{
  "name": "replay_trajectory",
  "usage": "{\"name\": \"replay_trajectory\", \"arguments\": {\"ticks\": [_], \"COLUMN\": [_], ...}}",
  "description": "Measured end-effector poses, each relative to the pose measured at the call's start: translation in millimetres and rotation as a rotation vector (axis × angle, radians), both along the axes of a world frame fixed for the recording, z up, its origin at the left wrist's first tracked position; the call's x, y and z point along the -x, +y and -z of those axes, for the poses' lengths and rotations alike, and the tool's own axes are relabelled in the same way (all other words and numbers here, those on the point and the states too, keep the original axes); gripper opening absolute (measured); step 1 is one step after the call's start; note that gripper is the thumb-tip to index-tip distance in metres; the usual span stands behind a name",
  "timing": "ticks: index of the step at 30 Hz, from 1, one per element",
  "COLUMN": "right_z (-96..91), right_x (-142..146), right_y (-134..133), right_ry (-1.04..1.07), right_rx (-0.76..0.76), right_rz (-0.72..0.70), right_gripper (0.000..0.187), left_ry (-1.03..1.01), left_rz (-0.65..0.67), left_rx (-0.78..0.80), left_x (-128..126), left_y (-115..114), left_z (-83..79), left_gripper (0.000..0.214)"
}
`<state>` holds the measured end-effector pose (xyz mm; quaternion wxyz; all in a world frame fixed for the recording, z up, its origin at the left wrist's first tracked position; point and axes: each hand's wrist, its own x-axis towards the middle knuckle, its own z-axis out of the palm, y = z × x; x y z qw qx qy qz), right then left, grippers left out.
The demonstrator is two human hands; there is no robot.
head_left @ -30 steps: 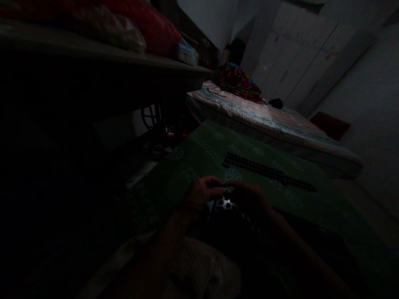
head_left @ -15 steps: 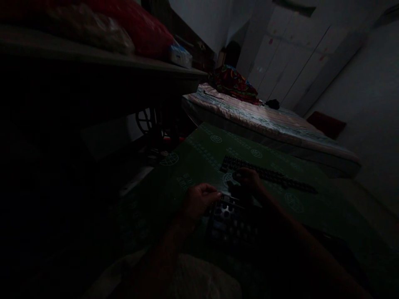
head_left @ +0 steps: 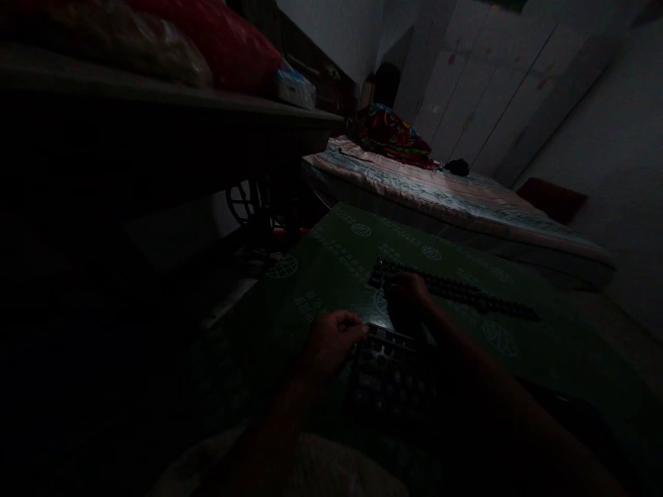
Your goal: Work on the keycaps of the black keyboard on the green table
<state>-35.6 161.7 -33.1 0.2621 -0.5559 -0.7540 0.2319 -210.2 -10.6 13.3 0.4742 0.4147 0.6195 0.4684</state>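
Observation:
In very dim light, a dark keyboard (head_left: 386, 379) lies on a green printed board (head_left: 331, 255), its far side hidden in the shadow of my right arm. My left hand (head_left: 334, 338) has its thumb and forefinger closed at the keyboard's upper left corner. Beyond it, rows of small black keycaps (head_left: 460, 290) stretch across the board to the right. My right hand (head_left: 409, 290) is at the left end of these rows, fingers drawn together and pointing left. What those fingers pinch, if anything, is too dark to make out.
A dark table (head_left: 207, 100) stands on the left with a red plastic bag (head_left: 238, 52) and a white-and-blue packet (head_left: 295, 86) on top. Behind the board is a bed (head_left: 440, 190) with a patterned cloth (head_left: 391, 134). Pale fabric (head_left: 331, 462) shows at the bottom.
My right hand has shifted slightly up towards the left end of the keycap rows. My left hand stays at the keyboard's corner. The view has moved slightly.

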Motion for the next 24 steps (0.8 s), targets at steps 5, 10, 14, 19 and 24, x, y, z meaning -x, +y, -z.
{"name": "replay_trajectory", "arguments": {"ticks": [5, 10, 14, 19, 24], "right_z": [-3.1, -3.9, -7.3, -33.0, -66.6], "right_x": [0.0, 1.1, 2.6, -8.4, -37.2], "right_y": [-2.5, -5.8, -8.4, -26.3, -86.4], "right_ry": [-0.033, -0.020, 0.027, 0.090, 0.309], "right_rx": [0.008, 0.000, -0.010, -0.023, -0.152], "right_rz": [-0.011, -0.023, -0.013, 0.049, 0.056], "right_gripper": [0.023, 0.024, 0.026, 0.037, 0.054], "left_ry": [0.006, 0.027, 0.009, 0.140, 0.397], "left_rz": [0.022, 0.019, 0.024, 0.020, 0.164], "left_rx": [0.009, 0.017, 0.009, -0.083, -0.265], "left_x": [0.2, 0.4, 1.0, -0.4, -9.3], "left_y": [0.3, 0.2, 0.1, -2.3, -7.1], "left_z": [2.1, 3.2, 1.3, -5.0, -1.3], "left_gripper": [0.021, 0.021, 0.021, 0.014, 0.012]}}
